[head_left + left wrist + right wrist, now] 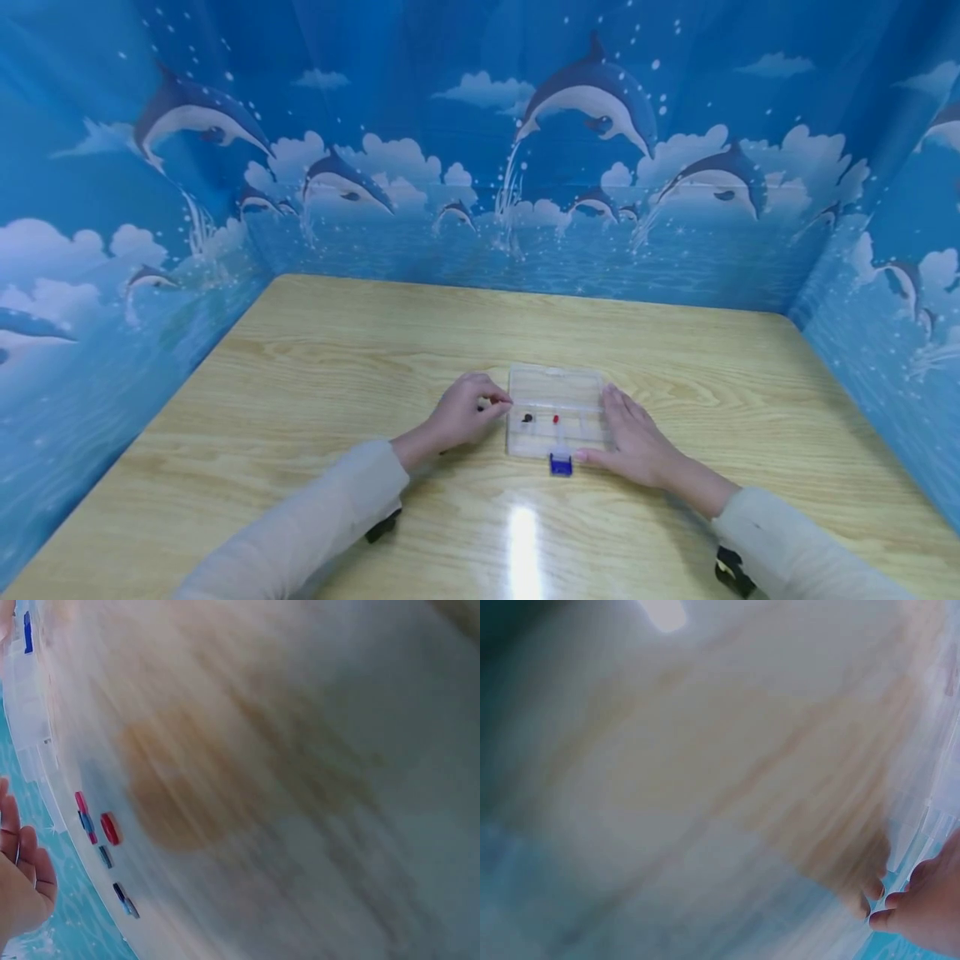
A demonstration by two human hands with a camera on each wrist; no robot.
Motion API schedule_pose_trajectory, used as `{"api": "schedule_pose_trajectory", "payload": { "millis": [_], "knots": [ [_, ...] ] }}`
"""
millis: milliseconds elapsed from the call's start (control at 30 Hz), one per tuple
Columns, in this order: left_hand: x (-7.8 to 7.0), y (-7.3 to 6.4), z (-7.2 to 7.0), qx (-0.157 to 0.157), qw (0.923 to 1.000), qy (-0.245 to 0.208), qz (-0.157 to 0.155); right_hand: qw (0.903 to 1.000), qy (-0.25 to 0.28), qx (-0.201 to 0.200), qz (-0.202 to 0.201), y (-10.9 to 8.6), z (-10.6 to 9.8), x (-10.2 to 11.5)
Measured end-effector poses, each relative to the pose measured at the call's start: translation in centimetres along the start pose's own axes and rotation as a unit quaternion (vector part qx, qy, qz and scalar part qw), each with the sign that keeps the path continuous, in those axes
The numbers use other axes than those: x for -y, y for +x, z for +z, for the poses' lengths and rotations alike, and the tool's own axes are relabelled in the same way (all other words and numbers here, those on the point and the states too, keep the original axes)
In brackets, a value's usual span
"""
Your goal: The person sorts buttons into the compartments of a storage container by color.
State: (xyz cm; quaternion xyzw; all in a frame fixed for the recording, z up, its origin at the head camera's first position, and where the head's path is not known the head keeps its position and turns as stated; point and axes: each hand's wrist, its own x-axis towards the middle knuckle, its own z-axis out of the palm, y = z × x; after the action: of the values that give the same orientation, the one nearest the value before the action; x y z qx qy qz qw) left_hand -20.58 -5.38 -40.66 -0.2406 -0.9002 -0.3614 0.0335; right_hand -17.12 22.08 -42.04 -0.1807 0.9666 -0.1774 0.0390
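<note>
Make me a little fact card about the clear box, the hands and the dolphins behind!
Container: clear plastic box, lid open
Inside: a red piece, a dark piece
Near edge: blue tab
Left hand: fingertips by the box's left edge, grip unclear
Right hand: against the box's right side
Surface: wood-grain table
Backdrop: blue dolphin curtain

From here the box (555, 387) looks like clear, smooth plastic, the clasp (561, 465) on its near edge glossy plastic. Under the box, the desk (360, 350) shows wood grain, polished enough to glare. Behind the box hangs a creased cloth curtain (405, 50); either side of the box, matt cloth sleeves (307, 517).
</note>
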Motion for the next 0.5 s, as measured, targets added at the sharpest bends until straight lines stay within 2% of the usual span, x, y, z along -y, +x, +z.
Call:
{"api": "schedule_pose_trajectory", "payload": {
  "millis": [200, 500],
  "knots": [
    [0.5, -0.2, -0.4, -0.018, 0.9993, -0.017, 0.028, 1.0000, 0.000, 0.001, -0.001, 0.0, -0.1, 0.1],
    [1.2, -0.6, -1.0, -0.017, 0.9994, -0.024, 0.019, 1.0000, 0.000, 0.002, -0.001, 0.1, 0.0, 0.0]
  ]
}}
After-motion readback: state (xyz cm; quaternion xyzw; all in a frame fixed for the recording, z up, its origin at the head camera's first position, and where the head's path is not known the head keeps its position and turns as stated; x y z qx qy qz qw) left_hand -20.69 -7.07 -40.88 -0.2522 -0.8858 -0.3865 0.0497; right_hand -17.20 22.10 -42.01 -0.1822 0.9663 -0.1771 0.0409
